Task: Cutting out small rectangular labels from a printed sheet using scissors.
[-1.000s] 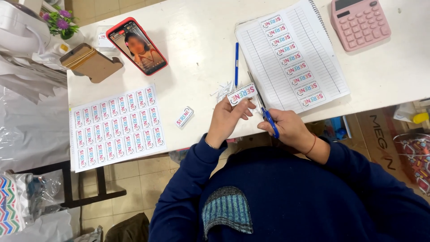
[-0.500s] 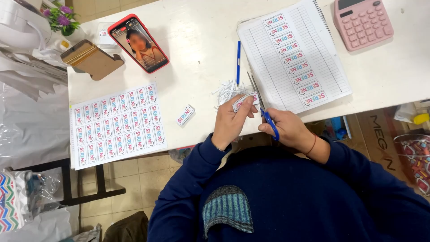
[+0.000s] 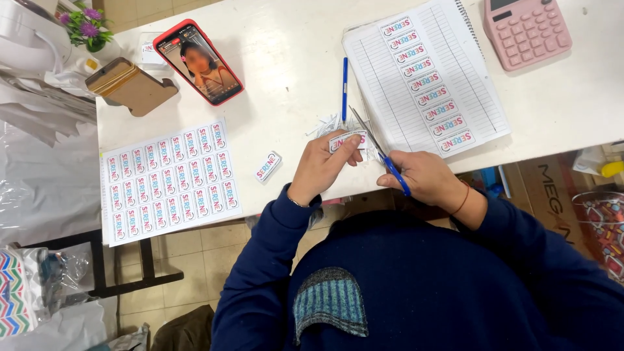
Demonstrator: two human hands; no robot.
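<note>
Clearly, the head view looks down on a white counter (image 3: 292, 78) with the person's two hands at its near edge. The left hand (image 3: 320, 168) pinches a small cut label (image 3: 347, 140) between thumb and fingertips; the grip is closed on it, and the label stands just above the counter edge. The right hand (image 3: 422, 179) is closed through the blue handles of the scissors (image 3: 377, 148), whose blades point away from the person and are nearly together, just to the right of the label.

Taking the label as landmark: a small heap of paper trimmings (image 3: 325, 125) lies just behind it, and a blue pen (image 3: 344, 88) lies further behind. One loose label (image 3: 268, 166) lies to its left, and further left a full sheet of labels (image 3: 170, 182) hangs partly over the counter edge. To its right and behind is a lined notebook (image 3: 468, 84) carrying a column of cut labels (image 3: 426, 81). A pink calculator (image 3: 526, 29) and a red phone (image 3: 201, 62) are well apart from it.

I judge some risks. The left fingertips are very close to the blades, so a quick snip may nick them. The label is small, so it may slip from the pinch and fall over the counter edge to the floor. A crooked cut may go into the printed part. The overhanging sheet may slide off if a sleeve brushes it.
</note>
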